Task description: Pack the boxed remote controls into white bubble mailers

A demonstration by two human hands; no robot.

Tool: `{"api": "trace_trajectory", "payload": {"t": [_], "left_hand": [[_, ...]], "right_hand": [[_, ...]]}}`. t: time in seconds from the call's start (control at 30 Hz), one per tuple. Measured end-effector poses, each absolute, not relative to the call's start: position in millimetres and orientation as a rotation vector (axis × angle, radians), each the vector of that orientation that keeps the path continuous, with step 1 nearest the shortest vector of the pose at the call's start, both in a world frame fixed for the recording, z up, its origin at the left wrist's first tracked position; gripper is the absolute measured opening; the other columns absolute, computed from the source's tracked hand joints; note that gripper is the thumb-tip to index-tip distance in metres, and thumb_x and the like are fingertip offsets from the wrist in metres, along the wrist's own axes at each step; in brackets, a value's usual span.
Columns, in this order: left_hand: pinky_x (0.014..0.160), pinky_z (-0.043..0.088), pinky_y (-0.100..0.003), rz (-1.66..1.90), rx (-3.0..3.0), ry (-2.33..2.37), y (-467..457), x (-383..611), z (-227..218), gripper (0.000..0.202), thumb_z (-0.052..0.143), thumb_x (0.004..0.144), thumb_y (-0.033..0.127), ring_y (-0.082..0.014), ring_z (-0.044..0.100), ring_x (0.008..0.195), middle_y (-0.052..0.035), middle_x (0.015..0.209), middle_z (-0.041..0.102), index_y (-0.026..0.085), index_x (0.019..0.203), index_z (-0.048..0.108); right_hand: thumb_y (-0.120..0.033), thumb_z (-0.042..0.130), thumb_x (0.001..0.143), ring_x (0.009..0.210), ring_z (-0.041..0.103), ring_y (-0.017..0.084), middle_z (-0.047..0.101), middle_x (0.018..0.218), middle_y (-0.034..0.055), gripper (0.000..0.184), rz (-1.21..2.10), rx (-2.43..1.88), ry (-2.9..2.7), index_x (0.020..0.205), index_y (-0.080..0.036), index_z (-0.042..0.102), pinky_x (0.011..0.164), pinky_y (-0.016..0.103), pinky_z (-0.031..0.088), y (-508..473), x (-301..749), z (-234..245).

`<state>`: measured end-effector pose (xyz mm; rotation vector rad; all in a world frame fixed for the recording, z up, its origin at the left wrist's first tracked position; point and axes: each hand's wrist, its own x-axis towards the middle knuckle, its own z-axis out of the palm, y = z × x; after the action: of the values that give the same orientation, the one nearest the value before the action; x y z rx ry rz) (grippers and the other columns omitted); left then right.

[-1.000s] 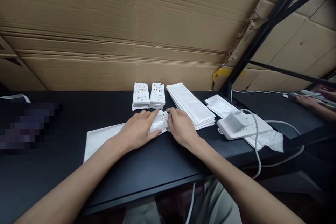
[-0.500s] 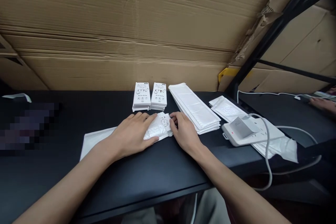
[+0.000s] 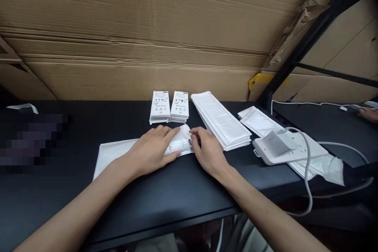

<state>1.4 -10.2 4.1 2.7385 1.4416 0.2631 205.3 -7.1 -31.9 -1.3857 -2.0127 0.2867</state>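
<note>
A long white padded pouch (image 3: 113, 153) lies flat on the black table (image 3: 165, 193). My left hand (image 3: 153, 147) rests palm down on the pouch's right end, fingers stretched over a bulge (image 3: 180, 143) where something small and white with a dark mark shows at the mouth. My right hand (image 3: 208, 149) meets it from the right, fingertips pinched at that mouth. What the fingers grip is partly hidden.
Two stacks of small white printed boxes (image 3: 169, 106) stand behind the hands. A stack of white pouches (image 3: 221, 120) lies to the right, then more pouches (image 3: 256, 120) under a white power strip (image 3: 283, 147) with cables. Cardboard walls the back. Another person's hand (image 3: 369, 114) shows far right.
My hands have stayed on the pouch's end; the white item has slipped a little further under my left fingers. The view has shifted slightly left, so the power strip appears further right.
</note>
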Motion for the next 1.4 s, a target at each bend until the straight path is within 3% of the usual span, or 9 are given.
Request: {"api": "trace_trajectory", "payload": {"t": [0.2,0.33,0.47,0.73,0.97,1.27,1.4], "left_hand": [[0.096,0.044,-0.041,0.310,2.761,1.412,-10.9,9.4,2.8,0.059,0.050,0.091,0.045,-0.0280,0.054,0.114,-0.0115,0.128,0.058,0.018,0.143,0.041],[0.096,0.044,-0.041,0.342,2.773,1.413,-9.8,9.9,1.0,0.059,0.049,0.092,0.047,-0.0280,0.055,0.114,-0.0116,0.128,0.059,0.018,0.143,0.040],[0.096,0.044,-0.041,0.376,2.773,1.416,-9.7,7.8,-1.0,0.061,0.050,0.091,0.049,-0.0281,0.055,0.116,-0.0118,0.130,0.058,0.018,0.143,0.040],[0.095,0.045,-0.043,0.444,2.785,1.408,-11.3,10.9,-2.1,0.062,0.051,0.092,0.049,-0.0287,0.054,0.115,-0.0126,0.130,0.057,0.018,0.144,0.037],[0.091,0.046,-0.042,0.512,2.770,1.312,-12.9,18.0,-0.7,0.060,0.053,0.091,0.039,-0.0268,0.055,0.108,-0.0116,0.124,0.059,0.016,0.144,0.036],[0.092,0.046,-0.042,0.602,2.756,1.223,-12.9,17.8,-5.8,0.065,0.055,0.090,0.034,-0.0261,0.054,0.109,-0.0116,0.123,0.059,0.017,0.148,0.029],[0.094,0.048,-0.044,0.647,2.731,1.256,-14.3,18.5,-2.6,0.061,0.057,0.089,0.039,-0.0275,0.055,0.113,-0.0123,0.125,0.059,0.017,0.142,0.036]], "right_hand": [[-0.016,0.040,0.093,0.094,0.064,0.018,0.068,0.101,0.0049,0.022,0.457,-1.288,-1.995,0.106,-0.021,0.058,0.084,0.032,0.049,-12.5,202.3,-25.8],[-0.024,0.043,0.094,0.080,0.065,0.016,0.069,0.091,0.0020,0.019,0.648,-1.312,-1.875,0.106,-0.021,0.057,0.074,0.029,0.050,-12.1,202.9,-21.1],[-0.033,0.051,0.091,0.082,0.065,0.015,0.068,0.090,0.0025,0.020,0.807,-1.295,-1.758,0.106,-0.020,0.056,0.075,0.028,0.052,-11.6,201.0,-20.4],[-0.032,0.057,0.085,0.083,0.063,0.016,0.065,0.090,0.0005,0.026,0.811,-1.254,-1.761,0.109,-0.023,0.052,0.077,0.031,0.050,-13.4,198.8,-24.0],[-0.026,0.055,0.084,0.061,0.051,0.011,0.058,0.080,-0.0047,0.009,0.789,-1.196,-1.894,0.089,-0.024,0.047,0.060,0.025,0.040,-18.3,200.5,-18.4],[-0.016,0.049,0.081,0.067,0.053,0.011,0.056,0.078,-0.0053,0.008,0.827,-1.067,-1.947,0.082,-0.023,0.048,0.064,0.024,0.041,-19.7,202.3,-14.4],[-0.016,0.048,0.079,0.064,0.052,0.012,0.055,0.075,-0.0051,0.008,0.783,-1.125,-1.884,0.082,-0.024,0.050,0.061,0.024,0.041,-14.5,201.5,-19.6]]}}
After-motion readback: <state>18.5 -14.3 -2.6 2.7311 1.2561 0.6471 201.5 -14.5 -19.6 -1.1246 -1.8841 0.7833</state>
